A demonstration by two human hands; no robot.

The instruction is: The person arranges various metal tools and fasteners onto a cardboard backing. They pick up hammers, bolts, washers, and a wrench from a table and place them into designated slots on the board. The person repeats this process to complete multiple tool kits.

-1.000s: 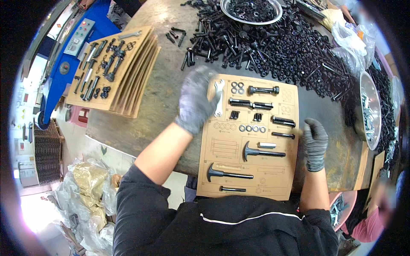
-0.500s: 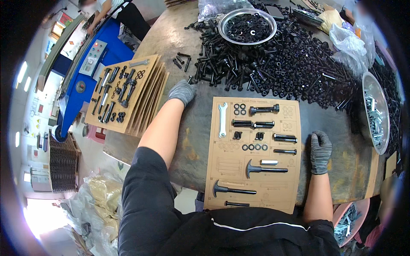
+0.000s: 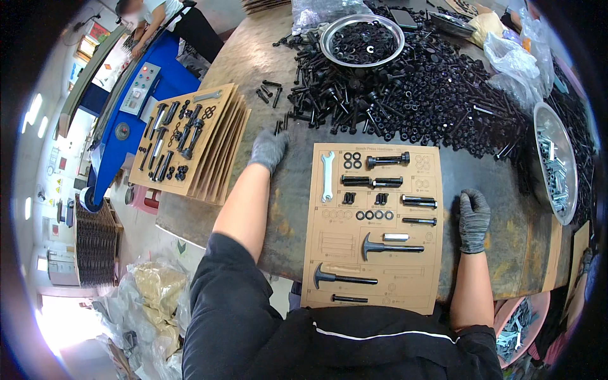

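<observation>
The cardboard card (image 3: pixel 373 228) of bolts lies on the counter (image 3: pixel 494 190). The right hand (image 3: pixel 474 218), loosely curled and holding nothing, rests just beside the card's right edge. The left hand (image 3: pixel 268 149), open-palmed, rests past its upper-left corner, near loose black bolts (image 3: pixel 430 95).

Card (image 3: pixel 329 253): brown cardboard, flat on counter, w/ printed outlines. Spanner (image 3: pixel 327 176) top left, black bolts (image 3: pixel 386 159), washers, 2 hammer-head bolts (image 3: pixel 389 246) in slots; some outlines prob. unfilled.
</observation>
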